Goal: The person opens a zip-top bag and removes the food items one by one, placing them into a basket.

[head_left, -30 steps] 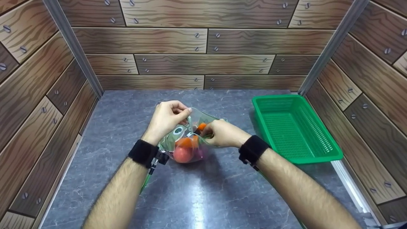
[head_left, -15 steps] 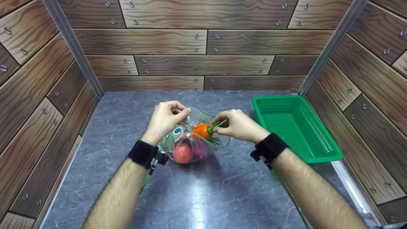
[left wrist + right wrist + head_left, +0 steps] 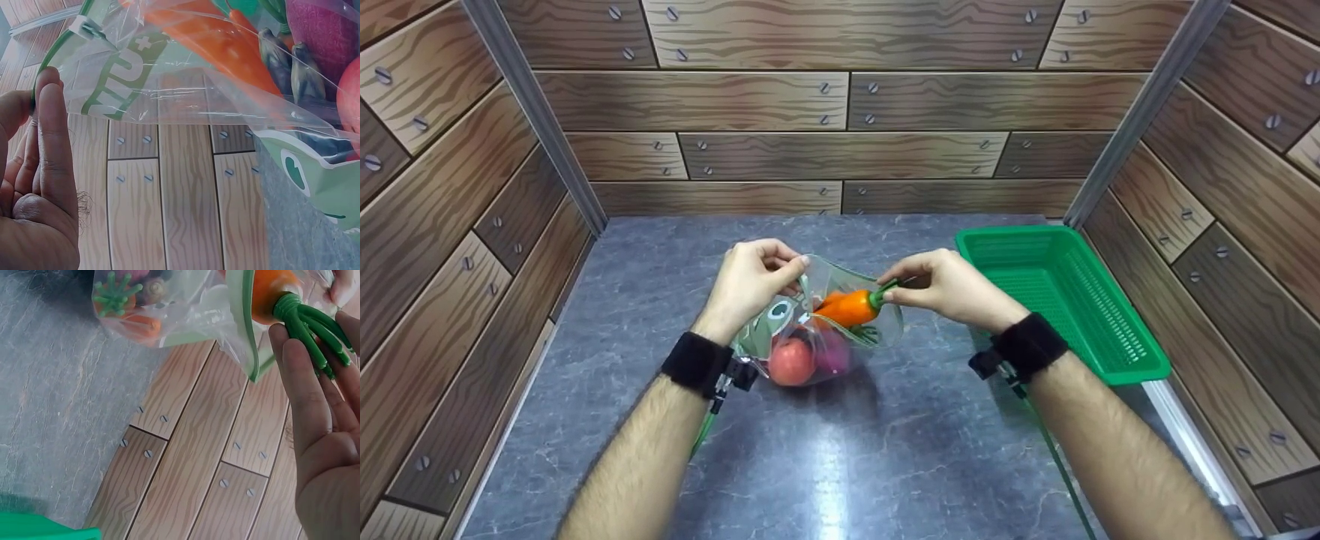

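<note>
My left hand pinches the upper edge of a clear zip bag with green print, its mouth spread open. By its green leafy top, my right hand holds an orange carrot. The carrot's tip points left into the bag, while its crown is at the mouth in the right wrist view. Low in the bag sit a red round fruit and a purple-pink piece. Dark-stemmed pieces show beside them in the left wrist view. Another small orange piece lies near the bag's bottom.
A green plastic basket stands at the right on the grey marbled table. Wood-patterned walls enclose the back and both sides. Green cables run from the wrist straps.
The right hand has moved from inside the bag out to the right and slightly up, drawing the carrot partly out by its leaves. The left hand stays put on the bag's edge.
</note>
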Tool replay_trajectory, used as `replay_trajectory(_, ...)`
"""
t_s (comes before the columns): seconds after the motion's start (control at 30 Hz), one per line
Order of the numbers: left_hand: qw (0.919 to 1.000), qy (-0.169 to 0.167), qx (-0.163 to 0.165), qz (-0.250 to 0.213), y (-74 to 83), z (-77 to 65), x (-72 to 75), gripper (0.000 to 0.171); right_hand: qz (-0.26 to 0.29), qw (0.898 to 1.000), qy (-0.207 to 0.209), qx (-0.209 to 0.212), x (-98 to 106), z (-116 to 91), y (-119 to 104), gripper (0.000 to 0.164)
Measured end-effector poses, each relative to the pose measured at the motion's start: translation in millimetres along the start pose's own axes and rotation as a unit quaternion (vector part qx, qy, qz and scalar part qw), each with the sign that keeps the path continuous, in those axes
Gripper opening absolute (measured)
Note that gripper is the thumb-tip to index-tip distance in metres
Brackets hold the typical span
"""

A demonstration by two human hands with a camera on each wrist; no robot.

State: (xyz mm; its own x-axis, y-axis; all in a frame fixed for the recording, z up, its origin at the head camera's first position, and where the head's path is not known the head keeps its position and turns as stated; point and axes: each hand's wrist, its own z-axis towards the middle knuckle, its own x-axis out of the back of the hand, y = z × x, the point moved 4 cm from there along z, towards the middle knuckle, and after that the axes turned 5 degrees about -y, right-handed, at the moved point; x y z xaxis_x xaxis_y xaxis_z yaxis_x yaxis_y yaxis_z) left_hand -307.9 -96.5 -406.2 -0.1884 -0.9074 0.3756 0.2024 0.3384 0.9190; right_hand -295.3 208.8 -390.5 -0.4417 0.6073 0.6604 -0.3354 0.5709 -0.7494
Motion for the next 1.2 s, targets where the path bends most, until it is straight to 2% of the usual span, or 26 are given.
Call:
replay_trajectory(0.53,1.0,-0.006,0.0,0.007,0.5,-1.2,-0.7,0.016,0.022,0.999,0.024,0.001,38.8,-31.7,4.4,0.023)
replay_trajectory(0.77,1.0,-0.005,-0.005,0.001,-0.4,-0.8,-1.4,0.016,0.024,0.999,0.044,0.0,62.1,-51.0,7.0,0.023)
replay_trajectory(1.2,0.9999,-0.006,-0.002,-0.011,-0.4,-0.2,-1.2,0.016,0.065,0.994,0.086,0.016,95.9,-80.6,17.0,0.026)
